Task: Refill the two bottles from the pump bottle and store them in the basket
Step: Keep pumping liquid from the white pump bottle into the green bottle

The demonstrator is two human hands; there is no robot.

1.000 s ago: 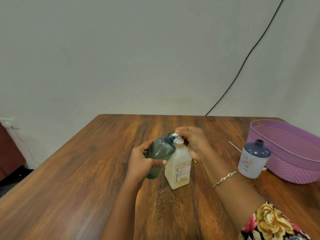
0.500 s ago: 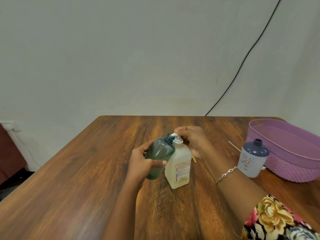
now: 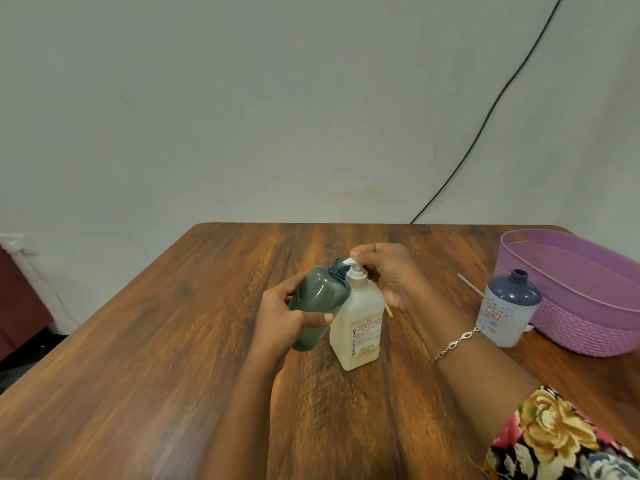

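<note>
Hands meet at the middle of the wooden worktop (image 3: 166,382), where the pale yellow pump bottle (image 3: 360,329) stands upright with a printed label facing the camera. The left hand (image 3: 282,318) grips the translucent green bottle (image 3: 317,301) around its body at the pump bottle's 9 o'clock. The green bottle is tilted, so its uncapped neck leans against the white spout at 11 o'clock. The right hand (image 3: 389,273) reaches in from 3 o'clock, its fingers curled over the top of the pump head and the thumb hanging down beside it. A silver bracelet (image 3: 455,342) sits on that wrist, and a floral sleeve (image 3: 554,441) shows at 5 o'clock. Well apart at 3 o'clock, a second bottle (image 3: 507,308) with a dark blue shoulder and an open neck stands upright, just in front of the purple woven basket (image 3: 588,327) near the worktop's right edge. A black cable (image 3: 485,119) runs down the wall at 1 o'clock.
</note>
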